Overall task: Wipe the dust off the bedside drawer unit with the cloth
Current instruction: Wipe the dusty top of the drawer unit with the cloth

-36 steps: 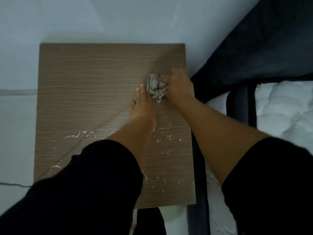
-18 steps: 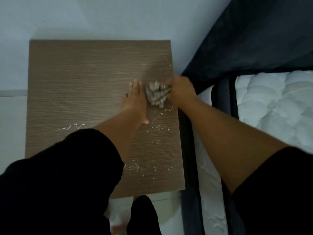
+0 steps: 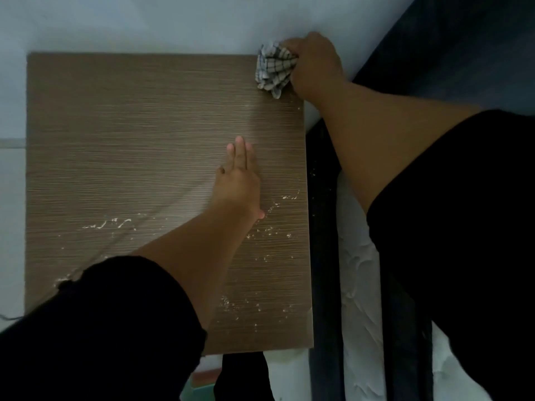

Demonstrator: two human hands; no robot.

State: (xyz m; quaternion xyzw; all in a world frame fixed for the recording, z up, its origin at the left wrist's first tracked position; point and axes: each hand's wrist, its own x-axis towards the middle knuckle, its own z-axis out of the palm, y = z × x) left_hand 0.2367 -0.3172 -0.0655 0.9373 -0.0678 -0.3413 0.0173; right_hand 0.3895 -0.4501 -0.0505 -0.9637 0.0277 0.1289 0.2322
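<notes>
Drawer unit (image 3: 139,146) top: rigid, flat wood-grain panel, long axis running near to far; white dust specks (image 3: 260,235) lie across the near half. Left hand (image 3: 238,180) rests open and flat on it, gripping nothing. Cloth (image 3: 274,69), soft, light and bunched, sits at the far right corner, right hand (image 3: 314,63) fingers closed around it.

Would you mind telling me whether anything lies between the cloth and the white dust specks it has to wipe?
Yes. The left hand rests flat mid-top, between the cloth at the far right corner and the dust specks nearer the front.
</notes>
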